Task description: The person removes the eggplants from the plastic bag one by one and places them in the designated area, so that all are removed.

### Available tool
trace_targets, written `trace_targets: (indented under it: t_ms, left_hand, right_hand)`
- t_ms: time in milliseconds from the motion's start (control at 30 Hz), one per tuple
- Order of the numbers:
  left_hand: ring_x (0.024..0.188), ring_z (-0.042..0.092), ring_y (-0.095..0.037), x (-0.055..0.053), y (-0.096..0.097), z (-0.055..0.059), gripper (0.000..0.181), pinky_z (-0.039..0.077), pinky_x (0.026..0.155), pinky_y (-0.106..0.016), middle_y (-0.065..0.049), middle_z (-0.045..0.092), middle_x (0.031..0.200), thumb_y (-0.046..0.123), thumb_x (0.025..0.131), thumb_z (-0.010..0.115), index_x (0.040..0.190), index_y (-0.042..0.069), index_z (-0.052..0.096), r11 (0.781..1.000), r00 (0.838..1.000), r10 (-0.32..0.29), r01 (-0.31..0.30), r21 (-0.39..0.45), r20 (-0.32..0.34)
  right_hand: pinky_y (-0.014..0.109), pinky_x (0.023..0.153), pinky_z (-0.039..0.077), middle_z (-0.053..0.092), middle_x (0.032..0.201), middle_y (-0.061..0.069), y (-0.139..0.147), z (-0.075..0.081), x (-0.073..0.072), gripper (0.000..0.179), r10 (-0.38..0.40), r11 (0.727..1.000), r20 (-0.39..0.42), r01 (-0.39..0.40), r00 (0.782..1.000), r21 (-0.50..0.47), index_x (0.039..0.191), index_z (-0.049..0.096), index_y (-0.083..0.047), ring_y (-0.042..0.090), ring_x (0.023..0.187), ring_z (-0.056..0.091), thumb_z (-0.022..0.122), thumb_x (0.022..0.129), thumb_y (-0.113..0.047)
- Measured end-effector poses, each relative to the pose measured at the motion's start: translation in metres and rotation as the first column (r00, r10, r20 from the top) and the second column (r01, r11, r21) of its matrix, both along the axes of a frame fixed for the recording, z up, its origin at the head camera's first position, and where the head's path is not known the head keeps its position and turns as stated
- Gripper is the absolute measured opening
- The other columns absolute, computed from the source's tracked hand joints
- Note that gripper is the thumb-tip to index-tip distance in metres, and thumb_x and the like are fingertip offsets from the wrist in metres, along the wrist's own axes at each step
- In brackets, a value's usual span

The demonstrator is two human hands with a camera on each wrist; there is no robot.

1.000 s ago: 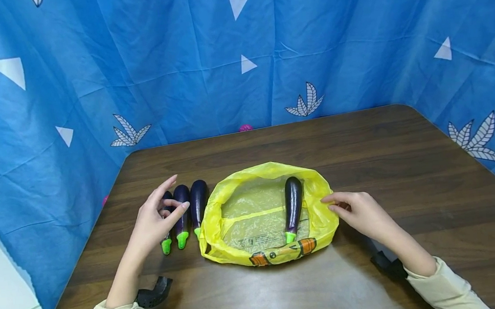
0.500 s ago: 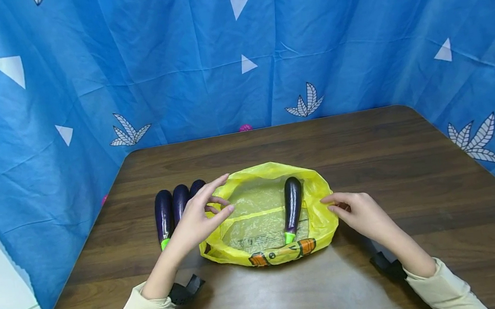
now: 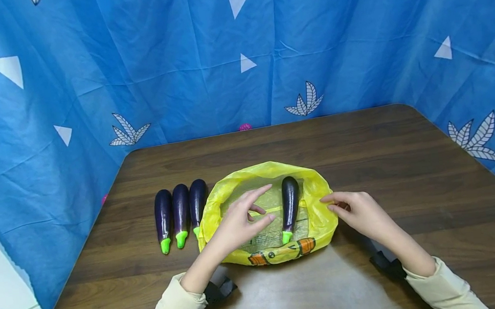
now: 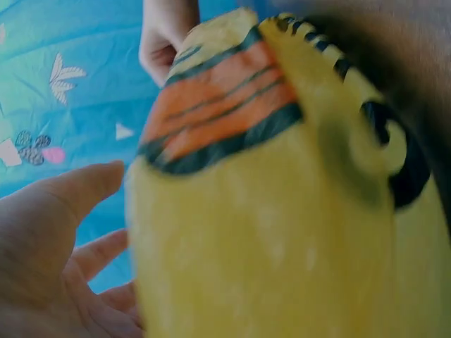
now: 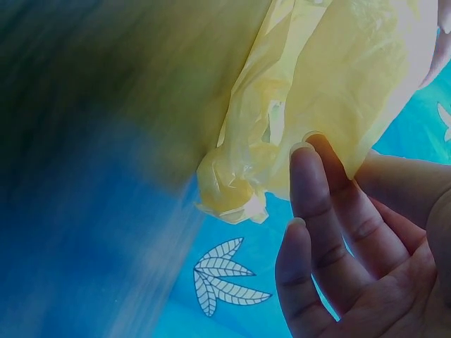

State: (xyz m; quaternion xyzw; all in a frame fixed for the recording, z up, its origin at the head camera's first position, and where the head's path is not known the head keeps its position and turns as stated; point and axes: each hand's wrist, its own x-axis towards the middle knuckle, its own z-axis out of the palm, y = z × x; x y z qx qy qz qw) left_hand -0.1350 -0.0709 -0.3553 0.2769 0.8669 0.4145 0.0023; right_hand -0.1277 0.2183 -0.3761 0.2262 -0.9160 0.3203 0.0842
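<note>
A yellow plastic bag (image 3: 321, 212) with an orange and black print lies with its mouth spread wide. Inside it, toward the right, is a dark purple eggplant (image 3: 290, 202) with a green stem end. My left hand (image 3: 240, 224) hovers over the bag's mouth, fingers spread and holding nothing, a little left of that eggplant. At the bag's right rim, my right hand (image 3: 360, 213) pinches the plastic between thumb and fingers, as the fingers (image 5: 306, 176) in the right wrist view show. Left of the bag, three eggplants (image 3: 181, 209) lie side by side, stem ends toward me.
The brown wooden table (image 3: 384, 147) carries everything. A blue patterned curtain (image 3: 203, 55) hangs behind it and along both sides. Black wrist straps (image 3: 219, 290) sit below the sleeves. A white surface (image 3: 4, 303) shows at the lower left.
My left hand has moved right, from over the three eggplants to above the bag's mouth. My right hand has stayed at the rim, and the eggplant inside has barely shifted.
</note>
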Motion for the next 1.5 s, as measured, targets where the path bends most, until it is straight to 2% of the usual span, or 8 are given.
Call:
trace_targets:
  t_ms: [267,500,833,1067,1167,1267,1400,1500]
  left_hand:
    - [0.085,0.060,-0.012,-0.002,0.018,-0.011,0.064,0.048,0.071,-0.028,-0.004,0.046,0.136,0.033,0.086,0.069,0.143,0.019,0.041,0.993,0.999,-0.008,0.012,-0.113,0.042]
    - [0.073,0.057,-0.001,-0.007,0.029,-0.021,0.064,0.046,0.080,-0.035,-0.009,0.044,0.137,0.031,0.086,0.069,0.143,0.018,0.041,0.992,0.999,-0.010,0.016,-0.125,0.050]
    - [0.071,0.057,-0.001,-0.010,0.033,-0.029,0.063,0.044,0.086,-0.038,-0.012,0.043,0.138,0.032,0.087,0.068,0.143,0.019,0.041,0.991,0.995,-0.024,0.036,-0.128,0.099]
    - [0.067,0.057,-0.003,-0.013,0.036,-0.034,0.064,0.048,0.066,-0.024,-0.011,0.049,0.132,0.031,0.087,0.069,0.143,0.018,0.041,0.991,0.989,-0.062,0.077,-0.110,0.134]
    - [0.061,0.057,-0.004,-0.014,0.038,-0.035,0.065,0.047,0.058,-0.022,-0.011,0.057,0.122,0.029,0.086,0.070,0.144,0.019,0.040,0.991,0.983,-0.074,0.092,-0.102,0.167]
    - [0.053,0.056,-0.006,-0.013,0.038,-0.035,0.068,0.046,0.051,-0.023,-0.007,0.065,0.098,0.027,0.086,0.070,0.145,0.022,0.037,0.991,0.975,-0.072,0.094,-0.098,0.208]
    - [0.047,0.054,-0.009,-0.013,0.038,-0.034,0.069,0.045,0.045,-0.025,0.003,0.062,0.073,0.025,0.085,0.071,0.145,0.025,0.037,0.992,0.970,-0.060,0.083,-0.092,0.237]
    - [0.047,0.055,-0.010,-0.012,0.039,-0.034,0.069,0.045,0.043,-0.026,0.003,0.061,0.070,0.023,0.084,0.072,0.145,0.026,0.038,0.994,0.969,-0.050,0.073,-0.087,0.242]
  right_hand:
    - [0.025,0.054,0.045,0.068,0.085,0.002,0.000,0.000,0.000,0.017,-0.004,1.000,0.008,0.004,1.000,0.004,0.102,0.071,-0.004,0.006,0.063,0.052,0.067,0.085,-0.001]
    - [0.026,0.055,0.046,0.068,0.085,0.003,0.000,-0.001,-0.001,0.017,-0.008,1.000,-0.003,0.009,1.000,0.010,0.101,0.071,-0.004,0.006,0.063,0.052,0.068,0.085,-0.002]
    - [0.026,0.055,0.046,0.068,0.085,0.003,-0.001,-0.001,-0.001,0.018,-0.004,1.000,-0.012,0.004,1.000,0.013,0.101,0.071,-0.004,0.007,0.063,0.054,0.069,0.083,-0.001]
    - [0.026,0.055,0.046,0.068,0.085,0.003,0.000,-0.001,0.000,0.018,-0.011,1.000,0.003,0.011,1.000,0.014,0.102,0.071,-0.004,0.007,0.063,0.053,0.069,0.084,-0.002]
    - [0.026,0.056,0.047,0.068,0.086,0.002,0.000,-0.002,0.000,0.020,-0.011,1.000,0.006,0.010,1.000,0.013,0.102,0.071,-0.005,0.007,0.063,0.054,0.069,0.083,0.000]
    - [0.026,0.056,0.047,0.068,0.086,0.001,0.000,-0.002,0.000,0.021,-0.007,1.000,0.001,0.007,1.000,0.014,0.102,0.071,-0.005,0.007,0.064,0.054,0.069,0.083,0.001]
    - [0.026,0.056,0.047,0.068,0.087,0.001,0.000,-0.001,-0.001,0.021,-0.004,1.000,-0.002,0.004,1.000,0.012,0.103,0.071,-0.004,0.006,0.065,0.055,0.069,0.083,0.001]
    - [0.026,0.056,0.047,0.068,0.087,0.001,0.000,-0.001,0.000,0.021,-0.005,1.000,0.002,0.005,1.000,0.011,0.103,0.071,-0.004,0.006,0.065,0.055,0.068,0.083,0.001]
